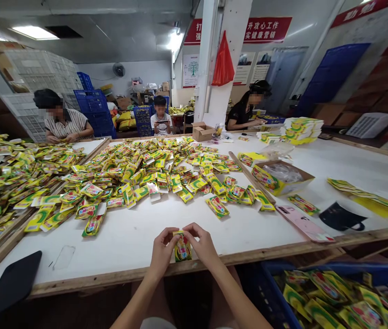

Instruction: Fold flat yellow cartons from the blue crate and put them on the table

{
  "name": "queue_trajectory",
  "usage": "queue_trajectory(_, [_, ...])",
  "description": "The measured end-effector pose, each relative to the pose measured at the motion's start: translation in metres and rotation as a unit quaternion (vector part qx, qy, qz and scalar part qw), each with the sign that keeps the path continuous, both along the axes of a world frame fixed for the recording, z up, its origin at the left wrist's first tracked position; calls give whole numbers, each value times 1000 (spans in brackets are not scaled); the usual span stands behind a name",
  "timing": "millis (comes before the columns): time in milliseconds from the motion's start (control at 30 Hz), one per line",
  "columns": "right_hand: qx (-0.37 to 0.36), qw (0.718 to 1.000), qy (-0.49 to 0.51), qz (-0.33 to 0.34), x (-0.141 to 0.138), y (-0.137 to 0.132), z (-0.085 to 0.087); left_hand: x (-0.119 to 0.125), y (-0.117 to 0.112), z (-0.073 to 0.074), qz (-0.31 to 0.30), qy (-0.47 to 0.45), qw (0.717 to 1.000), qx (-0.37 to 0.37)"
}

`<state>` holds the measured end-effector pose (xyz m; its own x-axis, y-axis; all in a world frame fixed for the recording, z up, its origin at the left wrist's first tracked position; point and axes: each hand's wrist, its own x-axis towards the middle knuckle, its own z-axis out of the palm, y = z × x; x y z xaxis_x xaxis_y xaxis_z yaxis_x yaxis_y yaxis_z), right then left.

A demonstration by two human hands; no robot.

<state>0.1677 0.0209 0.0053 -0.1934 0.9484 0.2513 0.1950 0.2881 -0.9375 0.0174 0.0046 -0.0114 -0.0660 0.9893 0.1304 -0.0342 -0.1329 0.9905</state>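
My left hand (pixel 162 251) and my right hand (pixel 203 246) pinch the top edge of one small yellow-green packet (pixel 182 249) between them, just above the near edge of the white table (pixel 139 237). Both hands have their fingers closed on it. A wide heap of the same packets (pixel 152 171) lies spread across the table beyond my hands.
A blue crate (pixel 269 297) with packets stands at lower right. A dark flat object (pixel 12 285) lies at the near left edge. An open cardboard box (pixel 281 176), a pink phone (pixel 303 224) and a black pouch (pixel 341 218) sit to the right. Three people sit at the far side.
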Motion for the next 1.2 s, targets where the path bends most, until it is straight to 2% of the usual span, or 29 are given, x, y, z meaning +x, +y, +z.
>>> queue_trajectory(100, [-5, 1000, 24, 4, -6, -8, -6, -1, -6, -1, -18, 8, 1000, -3])
queue_trajectory(167, [17, 1000, 10, -7, -2, -13, -2, -2, -10, -1, -15, 33, 999, 11])
queue_trajectory(233, [56, 996, -32, -55, 21, -18, 11, -5, -13, -3, 1, 44, 999, 26])
queue_trajectory(267, [77, 990, -69, -98, 41, -22, 20, -6, -14, -5, 14, 42, 999, 30])
queue_trajectory(333, [107, 954, -179, -213, 95, -31, 38, -9, -13, -9, 39, 36, 998, 25])
queue_trajectory(400, [113, 879, -343, -311, 149, -38, 52, -8, -12, -12, 48, 46, 998, 14])
queue_trajectory(433, [106, 846, -396, -342, 170, -37, 55, -7, -11, -12, 45, 59, 997, 12])
queue_trajectory(467, [97, 828, -424, -353, 183, -33, 55, -5, -10, -12, 38, 76, 996, 12])
queue_trajectory(500, [86, 826, -432, -351, 189, -25, 51, -3, -10, -11, 29, 94, 995, 15])
queue_trajectory(567, [64, 858, -401, -315, 178, -1, 35, 0, -11, -9, 22, 126, 992, 21])
queue_trajectory(633, [43, 886, -362, -287, 151, 30, 15, -1, -13, -8, 25, 147, 988, 25])
queue_trajectory(733, [7, 891, -341, -301, 109, 71, -8, -6, -15, -10, 35, 149, 988, 24])
queue_trajectory(800, [-8, 891, -336, -304, 89, 82, -17, -8, -13, -13, 43, 124, 991, 17])
queue_trajectory(900, [22, 917, -296, -266, 56, 66, -28, -3, -6, -15, 54, 54, 997, -5])
queue_trajectory(1000, [80, 960, -178, -202, 18, 25, -35, 8, 2, -11, 38, -19, 999, -4])
queue_trajectory(1067, [92, 979, -105, -151, 0, 0, -34, 14, 4, -6, 18, -52, 998, 12])
queue_trajectory(1133, [74, 989, -56, -117, -7, -14, -28, 17, 3, 0, -1, -63, 998, 21])
queue_trajectory(1200, [53, 993, -19, -106, -3, -18, -20, 15, 0, 5, -26, -57, 998, 20])
